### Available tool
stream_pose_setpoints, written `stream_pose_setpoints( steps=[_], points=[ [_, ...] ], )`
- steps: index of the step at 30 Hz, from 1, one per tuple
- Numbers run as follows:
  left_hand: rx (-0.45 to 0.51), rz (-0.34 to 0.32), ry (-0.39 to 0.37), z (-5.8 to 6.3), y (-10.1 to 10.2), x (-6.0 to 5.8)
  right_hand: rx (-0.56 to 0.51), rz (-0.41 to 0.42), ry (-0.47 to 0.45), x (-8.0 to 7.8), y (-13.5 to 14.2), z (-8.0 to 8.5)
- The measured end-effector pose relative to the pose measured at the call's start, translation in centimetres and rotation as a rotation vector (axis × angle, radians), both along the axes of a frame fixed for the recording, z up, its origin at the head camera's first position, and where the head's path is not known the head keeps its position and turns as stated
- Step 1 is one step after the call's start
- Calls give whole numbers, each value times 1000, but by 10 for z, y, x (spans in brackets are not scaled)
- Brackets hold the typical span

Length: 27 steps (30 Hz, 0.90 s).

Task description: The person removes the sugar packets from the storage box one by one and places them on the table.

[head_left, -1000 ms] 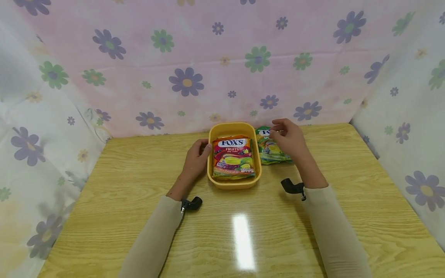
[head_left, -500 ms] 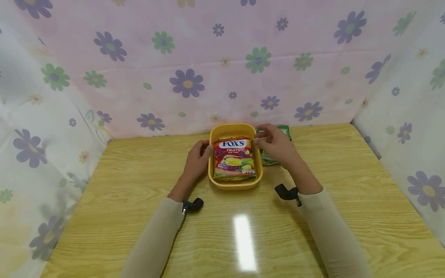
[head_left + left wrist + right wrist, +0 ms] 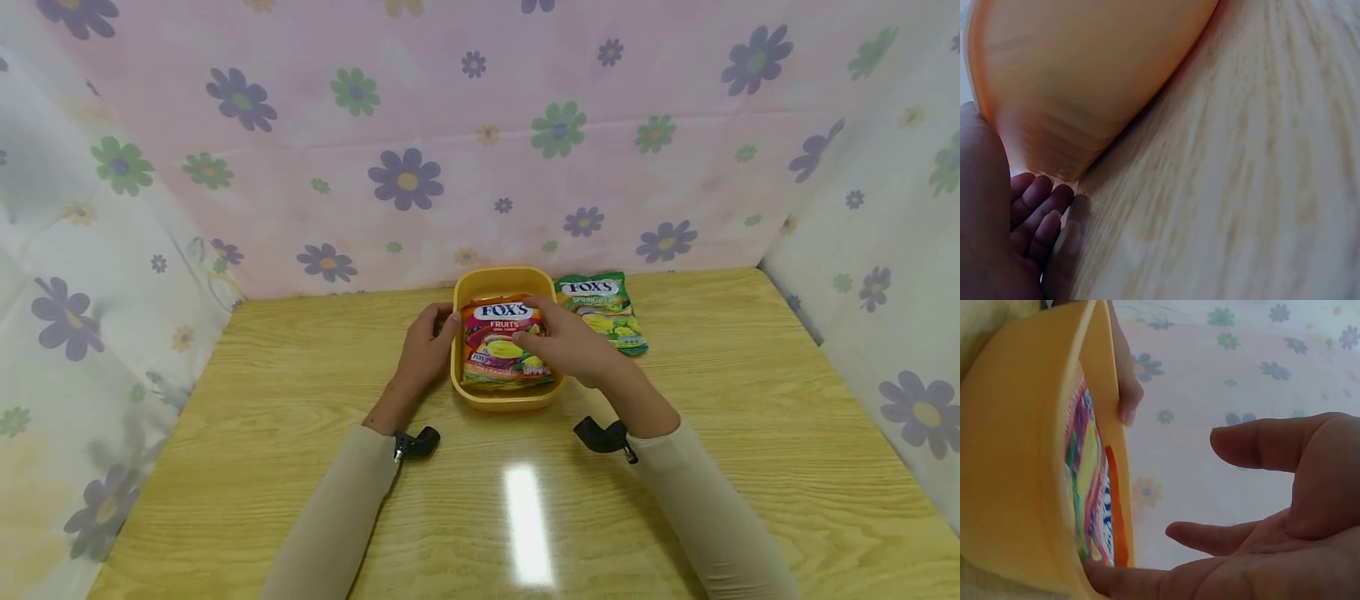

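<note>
A yellow plastic tub stands on the table with a red FOX'S Fruits candy bag inside, on top of other packaging. My left hand holds the tub's left side, thumb over the rim. In the left wrist view, the fingers are bent by the tub's outer wall. My right hand is over the tub's right side, fingers above the candy bag. In the right wrist view, its thumb and fingers are spread apart, and one fingertip reaches the tub's edge beside the bag.
A green FOX'S Spring Tea candy bag lies on the wooden table just right of the tub. Behind the table hangs a flowered cloth. Each wrist carries a small black camera mount.
My right hand has moved left, from above the green bag to over the red bag in the tub, uncovering the green bag. The left hand has stayed at the tub's left side.
</note>
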<state>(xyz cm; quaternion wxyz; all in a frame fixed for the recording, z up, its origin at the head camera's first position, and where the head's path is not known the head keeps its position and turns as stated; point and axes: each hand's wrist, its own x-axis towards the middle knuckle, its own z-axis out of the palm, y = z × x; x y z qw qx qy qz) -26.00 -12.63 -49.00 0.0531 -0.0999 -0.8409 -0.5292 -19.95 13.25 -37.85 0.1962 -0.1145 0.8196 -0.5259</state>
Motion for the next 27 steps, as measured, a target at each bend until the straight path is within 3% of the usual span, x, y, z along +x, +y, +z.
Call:
stream_pose_setpoints(
  steps=[8,17,27],
  points=[
    [-4,-10,-11,2,2,-2,38,-42,4,-1,-10,-6],
    [-2,3,-9,0,1,1,37,-54,-58,2,-12,-8],
    [-2,3,-2,0,1,2,-129,-92,-61,-5,-9,-16]
  ],
)
